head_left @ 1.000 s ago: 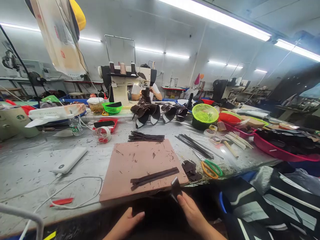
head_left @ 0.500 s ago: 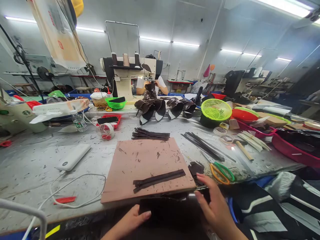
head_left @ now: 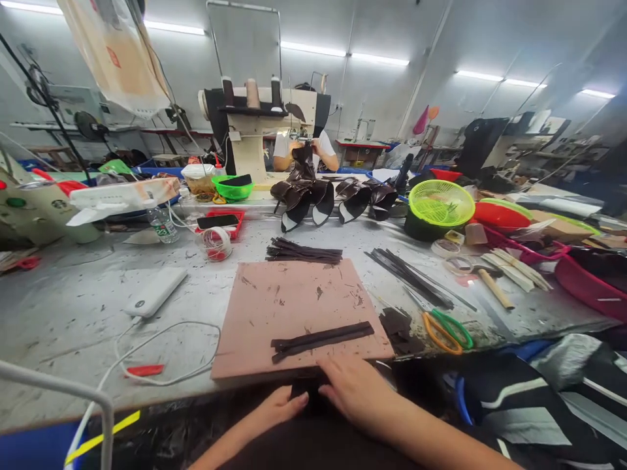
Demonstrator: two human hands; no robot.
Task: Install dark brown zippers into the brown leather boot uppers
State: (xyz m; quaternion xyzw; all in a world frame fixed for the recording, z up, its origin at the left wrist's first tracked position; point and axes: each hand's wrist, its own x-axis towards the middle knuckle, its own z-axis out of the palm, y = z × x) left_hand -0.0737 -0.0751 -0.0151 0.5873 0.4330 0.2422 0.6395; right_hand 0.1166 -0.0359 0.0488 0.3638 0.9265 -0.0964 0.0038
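Note:
My left hand (head_left: 284, 406) is closed on a dark leather-like piece (head_left: 304, 390) in front of the table edge, its thumb on top. Just right of it, my right hand (head_left: 355, 391) reaches over the piece with thumb and fingers apart. Its fingertips overlap the near edge of a pink board (head_left: 294, 294). Much of the dark piece is lost against the dark lap area. Two dark zipper strips (head_left: 321, 341) lie on the board, slightly slanted. Behind the board is a bundle of dark zipper strips (head_left: 304, 250).
Right of the board lie dark scraps (head_left: 401, 331), scissors with orange and green handles (head_left: 448, 331), dark strips (head_left: 414, 277) and a wooden-handled tool (head_left: 494, 289). A white power bank (head_left: 157, 292) with cable sits left. Across the table a co-worker's hands (head_left: 306, 145) work at a sewing machine (head_left: 252, 140).
My right hand has moved left from beside the dark scraps to close by my left hand. Less of the dark piece shows. The view has shifted slightly.

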